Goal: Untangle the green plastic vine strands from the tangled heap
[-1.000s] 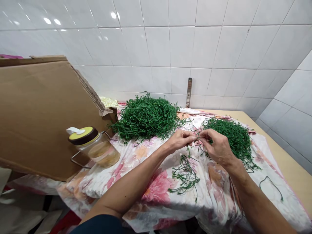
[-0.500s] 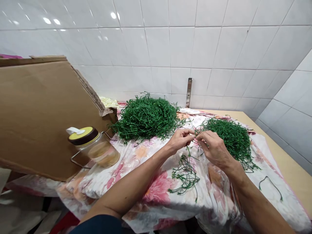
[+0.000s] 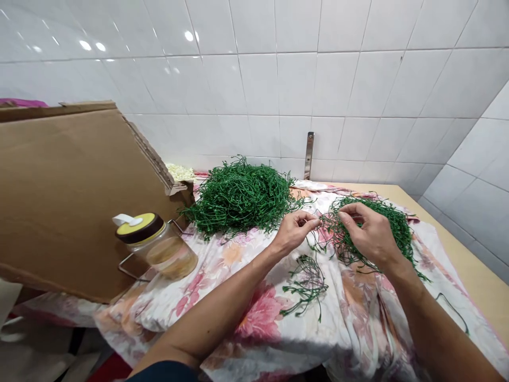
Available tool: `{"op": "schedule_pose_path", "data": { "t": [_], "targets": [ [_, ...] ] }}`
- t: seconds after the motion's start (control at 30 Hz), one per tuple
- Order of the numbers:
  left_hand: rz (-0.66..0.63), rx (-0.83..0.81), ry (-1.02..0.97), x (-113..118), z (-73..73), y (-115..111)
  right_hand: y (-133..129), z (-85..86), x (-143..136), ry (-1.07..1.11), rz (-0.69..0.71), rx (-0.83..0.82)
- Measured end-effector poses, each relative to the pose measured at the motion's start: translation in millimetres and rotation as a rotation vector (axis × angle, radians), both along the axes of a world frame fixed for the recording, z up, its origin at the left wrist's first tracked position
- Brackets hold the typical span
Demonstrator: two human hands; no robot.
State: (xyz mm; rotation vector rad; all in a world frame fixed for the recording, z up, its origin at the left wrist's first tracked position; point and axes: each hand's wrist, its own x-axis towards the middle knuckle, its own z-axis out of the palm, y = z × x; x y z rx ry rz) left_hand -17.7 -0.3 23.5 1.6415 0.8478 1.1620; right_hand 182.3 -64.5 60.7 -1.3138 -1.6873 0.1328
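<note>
My left hand (image 3: 295, 231) is closed in a pinch on thin green artificial stems, whose ends hang below the fingertips. Just to its right, my right hand (image 3: 368, 231) pinches what looks like a thin green stem, in front of the right-hand pile; the fine detail at the fingertips is hard to make out. A small gap separates the two hands. Behind my right hand lies a pile of green stems (image 3: 400, 225), partly covered by it. A larger heap of green stems (image 3: 242, 199) sits left of my hands. Below them rests a small loose bunch of stems (image 3: 306, 286).
A floral cloth (image 3: 226, 276) covers the table (image 3: 481, 265). On the left stand a large cardboard box (image 3: 59, 201) and a tilted jar (image 3: 170, 257) with a yellow-and-brown lid. One single stem (image 3: 455, 310) lies at the right. A tiled wall (image 3: 258, 79) closes off the back.
My hands were together at the fingertips; now my right hand has moved right, away from the left. The view has shifted slightly.
</note>
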Motion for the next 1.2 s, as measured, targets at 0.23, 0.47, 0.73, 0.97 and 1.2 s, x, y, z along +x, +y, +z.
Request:
{"op": "schedule_pose_path", "data": {
  "t": [0.23, 0.47, 0.73, 0.97, 1.2],
  "targets": [
    [-0.149, -0.134, -0.057, -2, 3.5, 0, 31, 2.1, -2, -0.121, 0.286, -0.296],
    [-0.214, -0.185, -0.019, -1, 0.8, -1, 34, -3.0, -2, 0.134, 0.414, -0.400],
    [-0.207, -0.279, -0.075, 3, -1.1, -5, 31, -22.2, 5, 0.233, 0.443, -0.374],
    [-0.171, -0.472, -0.106, 3, -0.9, -6, 30, -25.9, -1, 0.323, 0.421, -0.307],
    [0.103, 0.170, 0.126, 5, 2.7, -20, 26, -24.3, -4, 0.220, 0.272, -0.191]
  ]
}}
